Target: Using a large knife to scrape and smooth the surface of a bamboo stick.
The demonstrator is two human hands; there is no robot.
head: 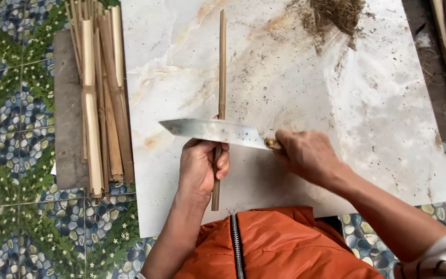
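**Listener:** As you look down, what are your hands doing?

**Me:** While my left hand (201, 164) is wrapped tight around a long, thin, brown bamboo stick (221, 77), my right hand (305, 155) is closed on the handle of a broad, flat, grey steel cleaver (215, 130). The handle is almost wholly hidden in my fist.

**Listener:** Where does the stick lie?

**Me:** It runs from near the slab's near edge, close to my orange zip-up jacket (280, 243), up toward the far edge, roughly midway between the left and right edges. The blade crosses it just above my left fist, touching it, pointing toward the left edge.

**Listener:** What carries it all?

**Me:** A pale, marbled white stone slab (367, 113), dusty and speckled.

**Listener:** And around it?

**Me:** A heap of brown fibrous shavings (334, 15) lies at the far edge, toward the right corner. Beyond the left edge, a bundle of split tan bamboo strips (101, 98) rests on a grey board (68, 113), over a floor of pebble-and-flower patterned tiles (11, 103).
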